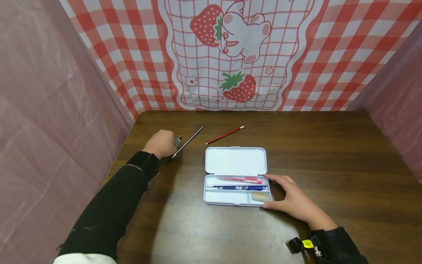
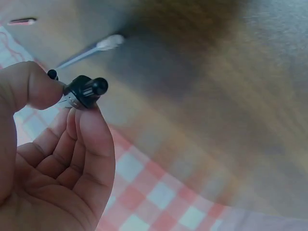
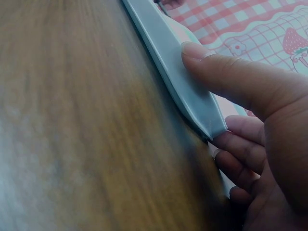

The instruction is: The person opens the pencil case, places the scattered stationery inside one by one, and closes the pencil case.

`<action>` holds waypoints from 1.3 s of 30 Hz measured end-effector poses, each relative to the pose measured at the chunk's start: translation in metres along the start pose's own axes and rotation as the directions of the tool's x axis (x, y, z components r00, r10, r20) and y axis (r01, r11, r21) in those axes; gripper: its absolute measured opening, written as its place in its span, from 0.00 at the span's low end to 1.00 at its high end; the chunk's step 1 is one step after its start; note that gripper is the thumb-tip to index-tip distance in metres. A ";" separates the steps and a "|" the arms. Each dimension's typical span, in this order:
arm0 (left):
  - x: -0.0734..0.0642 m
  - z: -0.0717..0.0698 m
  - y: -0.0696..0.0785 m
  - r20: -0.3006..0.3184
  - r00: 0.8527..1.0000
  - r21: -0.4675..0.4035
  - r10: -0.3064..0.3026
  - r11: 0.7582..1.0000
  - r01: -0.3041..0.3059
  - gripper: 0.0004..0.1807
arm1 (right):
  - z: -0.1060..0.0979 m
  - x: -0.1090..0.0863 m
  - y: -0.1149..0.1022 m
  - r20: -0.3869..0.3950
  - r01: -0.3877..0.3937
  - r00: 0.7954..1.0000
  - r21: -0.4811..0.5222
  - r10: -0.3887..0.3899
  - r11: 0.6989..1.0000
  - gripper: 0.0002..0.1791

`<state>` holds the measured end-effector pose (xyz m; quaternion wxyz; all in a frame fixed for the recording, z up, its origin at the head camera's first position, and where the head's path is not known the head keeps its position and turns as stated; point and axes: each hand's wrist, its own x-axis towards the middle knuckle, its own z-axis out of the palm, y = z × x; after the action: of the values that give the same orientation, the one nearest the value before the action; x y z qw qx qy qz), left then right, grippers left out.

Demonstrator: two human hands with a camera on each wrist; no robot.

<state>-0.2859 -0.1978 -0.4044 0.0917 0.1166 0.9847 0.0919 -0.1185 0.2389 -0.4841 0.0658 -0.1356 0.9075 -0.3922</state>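
Note:
My left hand (image 1: 161,143) is at the far left of the table and pinches a pen (image 1: 178,140) between thumb and fingers. The pen's black push-button end (image 2: 87,91) points toward the left wrist camera. My right hand (image 1: 293,198) grips the right end of a white pencil case (image 1: 225,198), thumb at the near corner, fingers along the far side. Its lid (image 1: 236,160) lies folded back. Inside are a red pen (image 1: 244,180), a blue pen (image 1: 242,187) and a beige eraser (image 1: 260,197) in the small right compartment.
Beside the left hand lies a dark pencil (image 1: 189,141) with a white end. A red pencil (image 1: 225,135) lies behind the case lid. A red-and-white checked cloth (image 1: 141,62) hangs at the table's back edge, and pink cloth (image 1: 49,110) hangs on the left.

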 end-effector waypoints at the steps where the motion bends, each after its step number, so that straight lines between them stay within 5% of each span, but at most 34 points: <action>1: -0.002 -0.002 0.003 -0.003 1.000 0.001 0.015 1.000 -0.015 0.07 | 0.000 0.000 0.000 0.000 0.000 1.000 0.001 0.000 1.000 0.51; 7: -0.016 -0.012 0.037 0.025 0.995 -0.008 0.098 0.995 -0.098 0.07 | 0.001 0.001 -0.001 0.001 -0.004 1.000 0.005 0.004 1.000 0.51; 16: -0.039 -0.005 0.105 0.100 0.970 0.076 0.222 0.970 -0.230 0.13 | -0.001 0.000 -0.003 0.001 -0.013 1.000 0.000 0.013 1.000 0.50; 27: -0.076 0.012 0.156 0.212 0.874 0.175 0.437 0.863 -0.474 0.10 | -0.002 0.000 -0.004 0.005 -0.017 1.000 0.000 0.017 1.000 0.50; 39: -0.091 0.037 0.172 0.329 0.784 0.202 0.527 0.771 -0.604 0.20 | -0.001 0.001 -0.004 0.001 -0.011 1.000 0.002 0.011 1.000 0.49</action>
<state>-0.1554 -0.0501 -0.3908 0.1657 0.4328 0.8848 -0.0489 -0.1188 0.2367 -0.4799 0.0684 -0.1306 0.9078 -0.3925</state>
